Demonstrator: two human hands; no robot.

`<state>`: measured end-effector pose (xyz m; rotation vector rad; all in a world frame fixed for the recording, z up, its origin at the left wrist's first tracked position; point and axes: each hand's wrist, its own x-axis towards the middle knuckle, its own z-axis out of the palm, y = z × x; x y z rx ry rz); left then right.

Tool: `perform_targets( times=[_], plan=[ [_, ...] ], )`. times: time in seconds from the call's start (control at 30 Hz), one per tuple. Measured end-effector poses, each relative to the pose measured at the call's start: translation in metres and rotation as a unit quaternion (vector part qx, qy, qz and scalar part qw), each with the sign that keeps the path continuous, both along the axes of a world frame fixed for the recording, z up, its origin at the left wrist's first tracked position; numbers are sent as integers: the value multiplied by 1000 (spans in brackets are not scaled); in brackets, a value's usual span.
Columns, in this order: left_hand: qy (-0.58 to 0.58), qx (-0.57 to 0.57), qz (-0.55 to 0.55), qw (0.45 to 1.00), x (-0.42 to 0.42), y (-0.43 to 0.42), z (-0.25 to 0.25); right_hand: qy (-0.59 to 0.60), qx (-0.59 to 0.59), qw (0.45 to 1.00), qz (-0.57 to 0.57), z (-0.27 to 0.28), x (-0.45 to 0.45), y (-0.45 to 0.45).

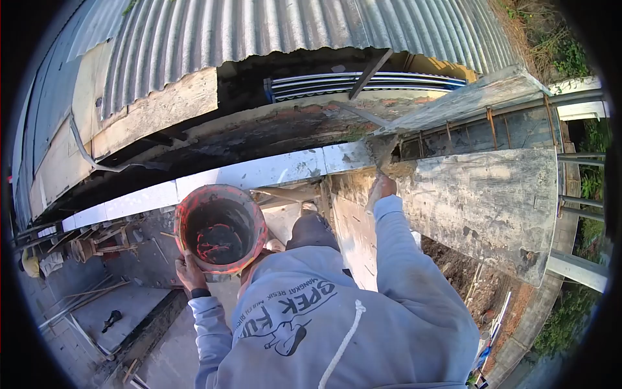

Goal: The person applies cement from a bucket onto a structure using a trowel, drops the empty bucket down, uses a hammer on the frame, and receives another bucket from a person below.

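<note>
My left hand [189,272] is closed on the rim of a red, mortar-smeared bucket [258,228], which tilts toward me. Inside the bucket, grey residue and reddish patches show at the bottom. Out in front, my right hand [382,189] is wrapped round the handle of a trowel [387,154]. Its blade points away from me, at the end of a row of white blocks [253,170], where rough mortar meets the opening between wooden boards. The blade's tip is hard to make out against the mortar.
Stained formwork boards [486,201] stand at the right, with rusty steel bars [491,126] between them. Corrugated roofing [259,32] overhangs the far side. Far below at left lies a floor [139,311] with scattered timber. A drop also shows beneath the boards at right.
</note>
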<state>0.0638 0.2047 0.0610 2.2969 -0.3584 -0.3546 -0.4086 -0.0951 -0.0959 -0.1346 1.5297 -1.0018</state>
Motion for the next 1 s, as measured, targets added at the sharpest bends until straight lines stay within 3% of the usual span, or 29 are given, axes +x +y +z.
perform_targets(
  times=[0.07,0.2,0.27,0.37,0.4,0.43,0.47,0.57,0.7,0.77,0.9,0.93,1.0],
  plan=[
    [7,21,23,999,8,10,3,10,54,998,37,2,-4,-9],
    [-6,65,110,992,20,44,-4,21,37,985,167,-26,-28,-24],
    [25,121,165,979,20,54,9,76,45,986,139,-1,-4,-12],
    [90,79,245,962,17,74,-12,132,99,971,174,14,8,1],
    [133,17,251,959,14,73,-6,149,107,964,194,20,15,6],
    [158,-15,273,949,12,80,-41,164,114,948,246,26,24,7],
    [183,-25,269,945,10,74,-26,183,118,929,298,34,32,8],
    [140,-19,267,953,0,66,-61,237,111,844,469,66,71,3],
    [233,-228,358,875,-1,75,-69,302,53,698,647,119,135,-19],
    [237,-248,387,856,-7,81,-105,323,14,631,705,140,169,-28],
    [245,-269,465,807,-12,112,-96,331,-65,534,776,162,235,-34],
    [224,-310,501,777,-16,115,-140,327,-86,511,790,164,252,-36],
    [203,-353,543,734,-16,146,-133,321,-128,466,814,162,282,-39]
  ],
)
